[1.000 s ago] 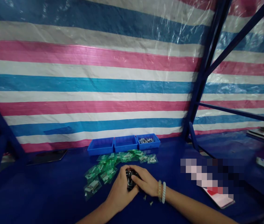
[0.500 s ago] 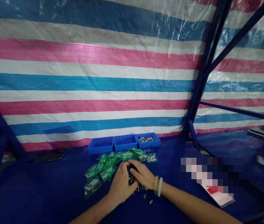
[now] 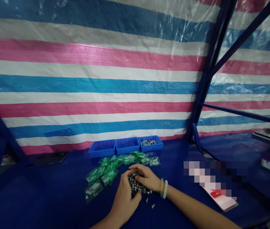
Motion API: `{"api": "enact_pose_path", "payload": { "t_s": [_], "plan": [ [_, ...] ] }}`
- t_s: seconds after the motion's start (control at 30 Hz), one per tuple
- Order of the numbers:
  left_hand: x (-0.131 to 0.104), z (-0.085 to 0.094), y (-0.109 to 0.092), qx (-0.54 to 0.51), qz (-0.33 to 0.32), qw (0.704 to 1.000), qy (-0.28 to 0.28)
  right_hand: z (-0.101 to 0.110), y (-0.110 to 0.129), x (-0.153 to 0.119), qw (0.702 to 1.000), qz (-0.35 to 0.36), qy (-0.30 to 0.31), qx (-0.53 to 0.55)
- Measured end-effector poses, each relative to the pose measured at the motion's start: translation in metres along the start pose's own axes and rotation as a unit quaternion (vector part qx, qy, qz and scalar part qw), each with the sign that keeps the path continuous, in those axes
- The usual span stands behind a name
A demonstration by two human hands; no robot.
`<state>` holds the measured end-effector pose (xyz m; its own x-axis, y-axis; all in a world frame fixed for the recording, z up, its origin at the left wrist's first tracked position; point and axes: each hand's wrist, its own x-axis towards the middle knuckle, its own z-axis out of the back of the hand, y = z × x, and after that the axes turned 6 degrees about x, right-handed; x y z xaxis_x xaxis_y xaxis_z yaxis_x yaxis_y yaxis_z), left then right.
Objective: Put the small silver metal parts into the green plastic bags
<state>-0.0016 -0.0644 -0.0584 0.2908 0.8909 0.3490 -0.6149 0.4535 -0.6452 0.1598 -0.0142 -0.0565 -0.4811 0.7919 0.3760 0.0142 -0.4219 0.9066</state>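
Note:
Both hands are cupped around a heap of small metal screws (image 3: 135, 185) on the blue table. My left hand (image 3: 124, 197) curves round the near left side of the heap, its thumb against the screws. From the far right, my right hand (image 3: 149, 178) closes round the other side, with thumb and fingers on the screws and two bracelets at the wrist. A few loose screws (image 3: 152, 206) lie just right of the heap. Small green and clear plastic packets (image 3: 108, 170) are spread behind and left of my hands.
Three blue trays (image 3: 127, 146) stand in a row behind the packets; the right one holds small metal parts. A phone (image 3: 223, 200) lies at right, a dark flat object (image 3: 48, 159) at left. Blue frame posts (image 3: 203, 82) stand before a striped sheet.
My hands have moved apart a little, and more of the screw heap shows between them. My left hand has shifted slightly right.

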Motion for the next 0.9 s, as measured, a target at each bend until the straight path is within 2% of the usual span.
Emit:
{"api": "enact_pose_path", "payload": {
  "t_s": [0.07,0.17,0.27,0.33,0.43,0.67,0.77,0.9],
  "plan": [
    [0.003,0.003,0.008,-0.038,0.03,0.999,-0.015,0.004,0.003,0.003,1.0,0.01,0.005,-0.025],
    [0.021,0.014,0.018,-0.088,0.044,0.994,-0.055,0.015,0.013,0.015,0.985,0.035,0.006,-0.166],
    [0.049,0.03,0.018,-0.125,0.038,0.988,-0.079,0.022,0.023,0.03,0.953,0.048,0.089,-0.286],
    [0.063,0.038,0.016,-0.146,0.04,0.984,-0.096,0.024,0.024,0.039,0.938,0.047,0.132,-0.316],
    [0.068,0.041,0.016,-0.152,0.025,0.98,-0.128,0.021,0.019,0.044,0.934,0.039,0.131,-0.331],
    [0.05,0.033,0.032,-0.108,-0.009,0.988,-0.109,0.022,0.012,0.034,0.934,0.035,0.086,-0.344],
    [0.05,0.034,0.028,-0.109,-0.034,0.988,-0.108,0.023,0.021,0.03,0.956,0.052,0.013,-0.289],
    [0.048,0.034,0.013,-0.142,-0.051,0.985,-0.08,0.019,0.036,0.024,0.981,0.08,-0.107,-0.138]
  ]
}}
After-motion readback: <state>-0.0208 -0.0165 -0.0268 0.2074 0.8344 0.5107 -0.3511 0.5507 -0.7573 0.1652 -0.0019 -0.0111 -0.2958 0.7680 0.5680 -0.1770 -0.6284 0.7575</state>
